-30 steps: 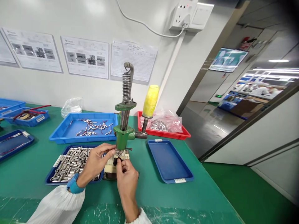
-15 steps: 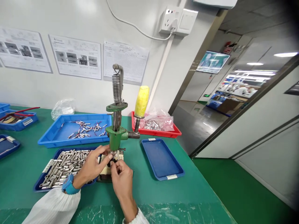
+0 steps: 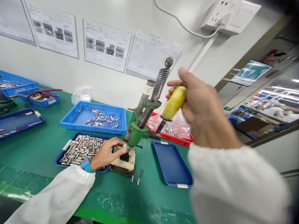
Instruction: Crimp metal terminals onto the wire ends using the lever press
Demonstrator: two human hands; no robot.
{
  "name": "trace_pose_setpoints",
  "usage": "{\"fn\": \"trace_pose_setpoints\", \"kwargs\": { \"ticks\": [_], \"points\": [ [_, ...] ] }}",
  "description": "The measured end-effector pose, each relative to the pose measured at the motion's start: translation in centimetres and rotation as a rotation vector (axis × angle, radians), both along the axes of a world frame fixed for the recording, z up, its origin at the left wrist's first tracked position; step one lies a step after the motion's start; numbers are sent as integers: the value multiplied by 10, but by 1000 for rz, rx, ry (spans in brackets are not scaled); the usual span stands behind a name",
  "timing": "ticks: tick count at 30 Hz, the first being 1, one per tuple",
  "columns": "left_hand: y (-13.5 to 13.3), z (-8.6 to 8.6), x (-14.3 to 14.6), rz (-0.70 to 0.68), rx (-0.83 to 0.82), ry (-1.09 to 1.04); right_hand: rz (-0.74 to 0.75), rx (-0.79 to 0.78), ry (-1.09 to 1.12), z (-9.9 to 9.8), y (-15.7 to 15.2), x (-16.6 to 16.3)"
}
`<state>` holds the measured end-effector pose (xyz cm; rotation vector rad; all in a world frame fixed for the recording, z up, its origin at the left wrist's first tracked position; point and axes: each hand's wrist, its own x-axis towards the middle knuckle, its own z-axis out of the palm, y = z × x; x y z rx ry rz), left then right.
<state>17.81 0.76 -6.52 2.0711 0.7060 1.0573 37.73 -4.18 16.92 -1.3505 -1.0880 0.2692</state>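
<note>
A green hand press with a coil spring stands on the bench. My left hand is at its lower end, thumb and fingertips pinched around a small wired part under the ram; thin wires hang from it, its tip hidden by fingers and press. My right hand, blurred, is raised at the yellow lever handle, with the handle's end against the palm and fingers curling behind it. Two short wired pieces lie on the bench beside the press base.
A dark blue tray of metal sleeves sits left of the press. Behind it is a blue tray with wired parts. An empty-looking blue tray and a red tray with plastic bags stand right. Further blue trays lie far left.
My right hand has left the press base and risen to the yellow handle. My left hand stays at the ram. The view has swung left, and the two wired pieces now show.
</note>
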Motion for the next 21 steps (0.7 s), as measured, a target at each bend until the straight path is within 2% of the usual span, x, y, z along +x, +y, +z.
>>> {"fn": "trace_pose_setpoints", "kwargs": {
  "ticks": [2,4,6,8,9,11,12,14,16,17,19,21],
  "points": [
    [-1,0,0,-30,-8,-10,-307,470,-69,-10,-19,-25],
    [-1,0,-1,-44,-26,-15,-430,595,-135,-25,-40,-40],
    [-2,1,-1,-20,-32,-18,-375,438,-233,-37,-54,-36],
    [-3,2,0,7,-39,-11,-298,286,-262,-52,-62,-19],
    [-4,2,1,14,-48,-7,-304,259,-261,-64,-67,-9],
    [-6,2,1,12,-73,-1,-385,245,-312,-102,-80,11],
    [-6,2,2,9,-84,-3,-316,155,-405,-127,-88,19],
    [-7,1,1,7,-91,-11,23,-117,-623,-182,-106,30],
    [-7,0,1,14,-77,-15,185,-250,-786,-234,-120,33],
    [-7,-1,1,20,-65,-21,209,-279,-833,-254,-124,31],
    [-7,-2,1,16,-44,-34,194,-297,-852,-281,-128,25],
    [-7,-1,3,-7,-41,-38,154,-283,-781,-291,-128,20]
  ]
}}
